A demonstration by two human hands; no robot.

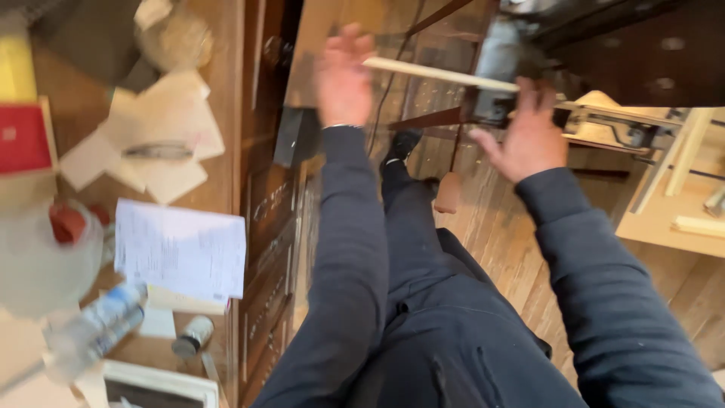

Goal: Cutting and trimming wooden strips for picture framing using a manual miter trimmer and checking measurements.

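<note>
A thin pale wooden strip (438, 73) runs between my two hands above a wooden floor. My left hand (343, 75) holds its left end, fingers curled around it; the picture is blurred there. My right hand (529, 132) is at the strip's right end, fingers spread against a dark grey tool (495, 68) standing behind it. Whether this hand grips the strip I cannot tell. Both arms wear dark sleeves, and my dark trousers and a shoe show below.
At left stands a dark wooden cabinet (264, 227), its top covered with papers (181, 249), a plastic bottle (98, 325), a small jar (192, 336) and a red box (23, 140). A light wooden bench (664, 219) with slats stands at right.
</note>
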